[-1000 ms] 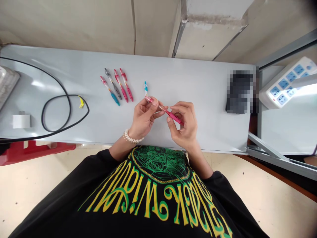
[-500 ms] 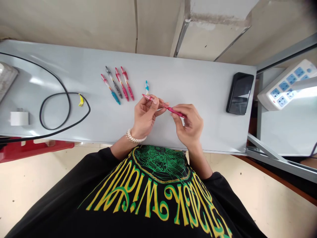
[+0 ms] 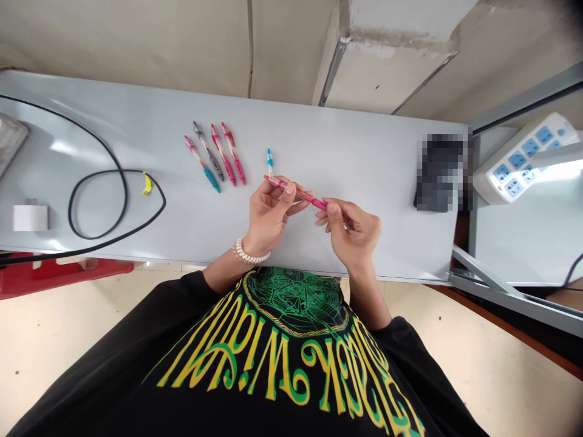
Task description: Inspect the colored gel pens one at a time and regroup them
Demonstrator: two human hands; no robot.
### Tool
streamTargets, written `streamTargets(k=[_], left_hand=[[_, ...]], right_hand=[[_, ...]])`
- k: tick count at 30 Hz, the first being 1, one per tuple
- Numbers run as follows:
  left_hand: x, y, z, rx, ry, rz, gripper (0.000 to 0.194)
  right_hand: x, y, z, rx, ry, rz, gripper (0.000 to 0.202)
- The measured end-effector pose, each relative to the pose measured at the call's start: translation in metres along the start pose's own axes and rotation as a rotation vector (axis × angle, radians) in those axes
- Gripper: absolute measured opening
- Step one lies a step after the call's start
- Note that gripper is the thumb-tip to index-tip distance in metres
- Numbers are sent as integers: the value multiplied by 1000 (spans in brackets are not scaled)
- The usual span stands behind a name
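A pink pen is held between both hands above the table. My left hand pinches its upper barrel between thumb and fingers, with the tip end pointing up-left. My right hand is closed at the thumb and fingers on the pen's lower pink end. Just beyond my left fingers lies a short blue and white pen part, its near end close to the held pen. Left of it several pens lie side by side: two pink ones, a grey one and a pink-and-blue one.
On the white table, a pixelated dark object lies at the right. A black cable with a yellow tag and a white charger lie at the left. A power strip stands beyond the right edge.
My right hand has shifted slightly right and down, its grip now at the very end of the pen with the thumb on top. My left hand keeps its hold.
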State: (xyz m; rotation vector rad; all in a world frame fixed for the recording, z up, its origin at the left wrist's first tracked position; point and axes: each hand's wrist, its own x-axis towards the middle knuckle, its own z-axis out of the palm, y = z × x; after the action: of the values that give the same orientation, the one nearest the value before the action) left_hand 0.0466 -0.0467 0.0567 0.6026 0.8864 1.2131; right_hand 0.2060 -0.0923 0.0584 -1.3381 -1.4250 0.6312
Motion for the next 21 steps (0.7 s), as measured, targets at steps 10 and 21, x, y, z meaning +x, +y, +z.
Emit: streamTargets(k=[10, 21], left_hand=[[1, 1, -1, 32, -13, 1, 45], [1, -1, 1, 43, -54, -8, 45]], right_hand=[[-6, 1, 0, 80, 2, 91, 14], [-8, 0, -3, 15, -7, 23, 14]])
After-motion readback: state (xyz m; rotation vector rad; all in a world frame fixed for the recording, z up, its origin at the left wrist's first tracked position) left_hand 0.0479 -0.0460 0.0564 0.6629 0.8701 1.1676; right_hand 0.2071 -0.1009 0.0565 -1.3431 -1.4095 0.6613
